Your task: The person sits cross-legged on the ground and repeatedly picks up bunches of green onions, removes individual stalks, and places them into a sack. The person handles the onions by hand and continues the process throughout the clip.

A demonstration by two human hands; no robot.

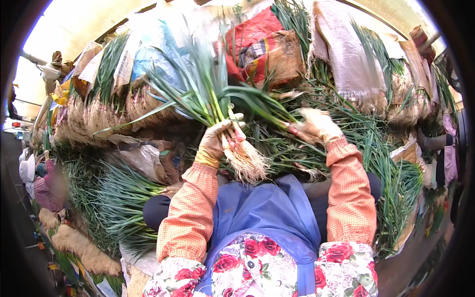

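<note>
My left hand [214, 143], in a light, soiled glove, grips a bunch of green garlic plants [213, 100] by their stems. Their pinkish bulbs and pale roots hang out below the fist, and the long leaves fan upward. At the right, my gloved right hand [315, 124] is closed round the root end of more green garlic [276, 117], whose leaves reach across to the left bunch. The right fingers are somewhat blurred. Beneath both hands lies a loose heap of green leaves and stalks [285, 146]. A blue apron [259, 208] covers my lap.
Stacked garlic bundles [100, 118] with roots facing me form a bank ahead, partly under sacks [349, 52] and a red and brown bag [263, 52]. Leafy piles lie at left [126, 204] and right [397, 185]. A person in a white hat [44, 185] is at far left.
</note>
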